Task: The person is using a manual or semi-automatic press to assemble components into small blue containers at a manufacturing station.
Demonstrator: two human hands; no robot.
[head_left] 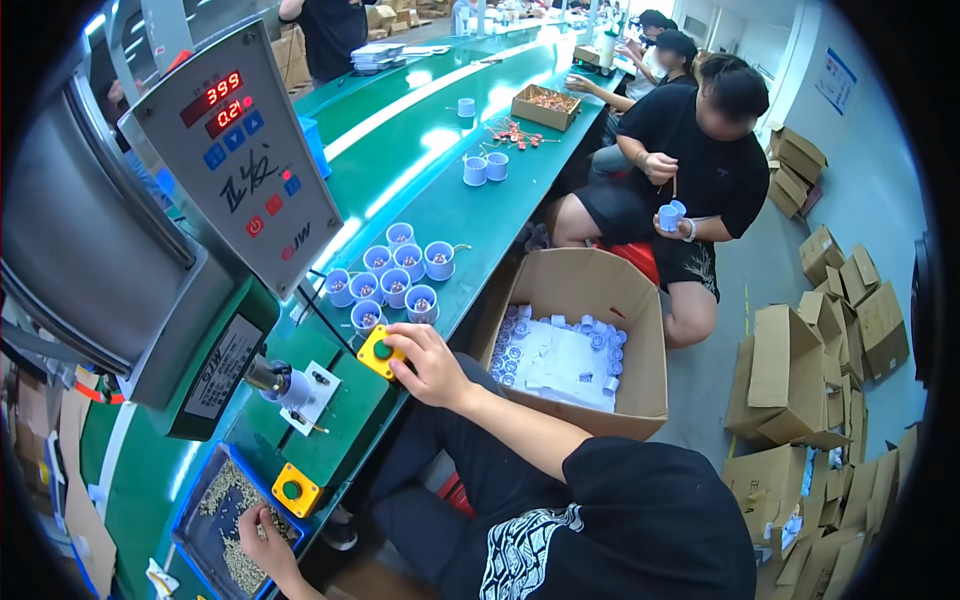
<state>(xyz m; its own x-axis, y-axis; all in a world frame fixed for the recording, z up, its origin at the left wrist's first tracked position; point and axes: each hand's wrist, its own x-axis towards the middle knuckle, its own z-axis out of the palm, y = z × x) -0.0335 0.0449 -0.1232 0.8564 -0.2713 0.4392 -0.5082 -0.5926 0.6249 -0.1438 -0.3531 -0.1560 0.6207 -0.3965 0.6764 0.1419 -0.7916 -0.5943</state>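
Note:
My right hand (432, 366) rests on a yellow push-button box (366, 362), fingers stretched toward its green button. Over the rim of a blue tray (190, 497) of small metal pieces, my left hand (266, 545) has its fingers bent and fingertips together; anything between them is too small to make out. Right by it sits a second yellow button box (307, 488) with a green button. Between the two boxes, a lilac plastic cup (291, 387) lies tilted under the tip of a press (110, 250), against a white plate (316, 398).
Several lilac cups (422, 303) with wires inside stand beyond my right hand on the green bench (480, 215). An open carton (640, 390) of cups is beside my knees. A co-worker (690, 150) holds cups farther along. Cardboard boxes (780, 380) line the right wall.

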